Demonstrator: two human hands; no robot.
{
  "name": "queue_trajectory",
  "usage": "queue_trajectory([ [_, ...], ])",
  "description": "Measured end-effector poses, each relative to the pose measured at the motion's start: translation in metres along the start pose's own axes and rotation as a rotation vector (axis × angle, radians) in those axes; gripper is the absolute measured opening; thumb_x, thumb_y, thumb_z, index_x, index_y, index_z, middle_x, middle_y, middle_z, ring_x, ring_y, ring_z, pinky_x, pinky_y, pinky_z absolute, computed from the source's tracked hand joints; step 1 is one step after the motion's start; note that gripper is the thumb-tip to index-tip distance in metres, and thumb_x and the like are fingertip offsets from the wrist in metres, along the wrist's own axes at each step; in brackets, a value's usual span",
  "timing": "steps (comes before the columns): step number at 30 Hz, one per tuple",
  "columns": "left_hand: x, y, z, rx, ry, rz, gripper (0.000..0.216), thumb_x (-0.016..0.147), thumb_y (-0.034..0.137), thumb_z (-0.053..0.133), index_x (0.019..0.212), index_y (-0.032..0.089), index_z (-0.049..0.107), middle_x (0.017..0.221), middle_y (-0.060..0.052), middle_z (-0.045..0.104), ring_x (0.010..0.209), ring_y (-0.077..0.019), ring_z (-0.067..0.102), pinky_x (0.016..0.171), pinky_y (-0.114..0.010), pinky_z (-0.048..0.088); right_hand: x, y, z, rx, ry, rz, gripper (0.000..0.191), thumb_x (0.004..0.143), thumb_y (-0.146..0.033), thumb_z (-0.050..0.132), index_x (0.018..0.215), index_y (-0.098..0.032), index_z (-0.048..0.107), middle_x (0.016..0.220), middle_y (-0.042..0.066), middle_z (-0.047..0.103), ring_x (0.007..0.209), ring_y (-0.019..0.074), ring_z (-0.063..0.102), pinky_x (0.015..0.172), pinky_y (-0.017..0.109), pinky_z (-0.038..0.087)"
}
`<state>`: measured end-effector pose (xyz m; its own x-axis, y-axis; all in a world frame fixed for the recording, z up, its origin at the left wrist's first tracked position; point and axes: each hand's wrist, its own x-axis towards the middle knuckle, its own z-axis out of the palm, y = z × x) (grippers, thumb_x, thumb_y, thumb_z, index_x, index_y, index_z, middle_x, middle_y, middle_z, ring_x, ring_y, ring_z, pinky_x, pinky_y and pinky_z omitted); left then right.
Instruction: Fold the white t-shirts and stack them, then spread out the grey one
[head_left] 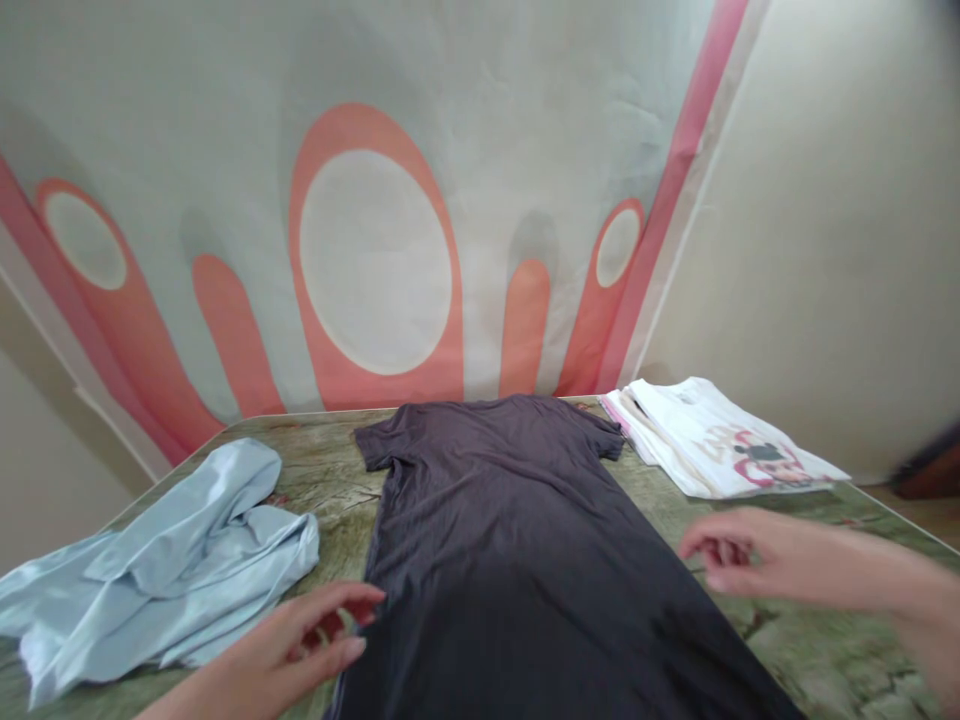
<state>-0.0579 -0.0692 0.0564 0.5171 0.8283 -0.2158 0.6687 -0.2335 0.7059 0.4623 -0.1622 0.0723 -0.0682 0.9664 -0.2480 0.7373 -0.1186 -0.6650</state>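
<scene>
A dark short-sleeved T-shirt point(510, 540) lies spread out on the table, its collar end at the far edge and its lower part running out of view towards me. My left hand point(300, 640) hovers at the shirt's left side, fingers curved and apart, with nothing in them. Over the right side of the shirt is my right hand point(739, 555), slightly blurred, its fingers bent with a gap between thumb and forefinger. It holds nothing that I can see.
A crumpled light blue garment point(172, 560) lies on the left of the table point(337, 500). At the back right sits a stack of folded shirts point(720, 440), a white printed one on top. Behind the table stands a wall with a pink and grey covering point(495, 130).
</scene>
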Motion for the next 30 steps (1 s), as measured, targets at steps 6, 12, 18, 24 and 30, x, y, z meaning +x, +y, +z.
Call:
queue_trajectory([
  [6,0.044,0.051,0.043,0.191,-0.138,0.264,0.032,0.078,0.028,0.058,0.109,0.030,0.056,0.118,-0.001,0.049,0.111,-0.0196,0.044,0.099,-0.032,0.029,0.131,0.025,-0.007,-0.064,0.323,0.075,0.031,0.075,-0.039,0.053,0.089,-0.013,0.061,0.065,0.004,0.063,0.054,0.0137,0.054,0.052,0.024,0.042],
  [12,0.053,0.046,0.050,0.200,-0.178,0.300,0.009,0.082,0.028,0.053,0.081,0.020,0.057,0.094,-0.002,0.053,0.090,-0.0155,0.049,0.082,-0.025,0.038,0.212,0.058,0.007,-0.290,0.641,0.234,0.035,0.069,-0.036,0.063,0.093,-0.010,0.060,0.079,0.017,0.067,0.069,0.0250,0.063,0.062,0.032,0.044],
  [18,0.034,0.042,0.033,0.267,-0.230,0.271,0.009,0.084,0.029,0.051,0.081,0.020,0.054,0.087,0.000,0.054,0.082,-0.0145,0.050,0.075,-0.023,0.038,0.236,0.073,0.009,-0.276,0.666,0.192,0.030,0.070,-0.020,0.058,0.099,-0.014,0.061,0.099,0.014,0.066,0.090,0.0259,0.060,0.077,0.033,0.043],
  [24,0.033,0.043,0.037,0.261,-0.231,0.282,0.012,0.083,0.030,0.054,0.092,0.024,0.055,0.097,0.000,0.053,0.085,-0.0138,0.051,0.075,-0.022,0.037,0.237,0.091,0.011,-0.233,0.732,0.165,0.033,0.073,-0.016,0.050,0.105,-0.012,0.059,0.103,0.013,0.064,0.093,0.0237,0.060,0.080,0.032,0.043],
  [30,0.037,0.051,0.026,0.386,-0.329,0.338,0.013,0.085,0.032,0.051,0.079,0.021,0.054,0.084,0.000,0.056,0.077,-0.0144,0.051,0.068,-0.022,0.035,0.234,0.094,0.025,-0.209,0.865,0.086,0.035,0.078,-0.017,0.043,0.111,-0.012,0.054,0.110,0.013,0.060,0.101,0.0246,0.055,0.089,0.035,0.040],
])
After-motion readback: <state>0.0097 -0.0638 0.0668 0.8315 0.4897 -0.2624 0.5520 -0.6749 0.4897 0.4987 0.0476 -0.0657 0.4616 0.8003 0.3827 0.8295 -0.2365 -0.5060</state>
